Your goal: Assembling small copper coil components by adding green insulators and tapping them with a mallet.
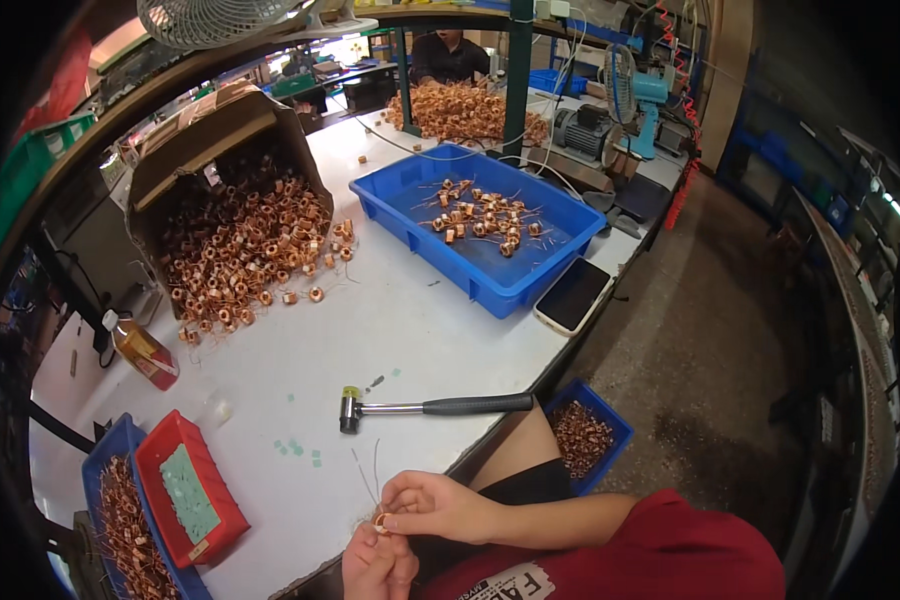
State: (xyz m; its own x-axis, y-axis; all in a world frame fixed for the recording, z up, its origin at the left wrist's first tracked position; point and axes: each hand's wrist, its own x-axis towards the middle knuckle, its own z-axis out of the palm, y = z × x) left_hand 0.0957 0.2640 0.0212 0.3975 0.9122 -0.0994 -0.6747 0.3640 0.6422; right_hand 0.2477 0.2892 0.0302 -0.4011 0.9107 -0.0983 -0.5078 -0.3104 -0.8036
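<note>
Here both hands meet at the table's [390,320] near edge: the right hand [438,505] and the left hand [378,565] pinch together one small copper coil [381,521], whose thin wires stick up. Just beyond lies a hammer [430,406]. At left a red bin [185,490] holds a green pad, beside a blue bin [110,455] of coils. Farther away, a blue tray [475,225] has few coils, and a tipped cardboard box [210,140] spills many.
</note>
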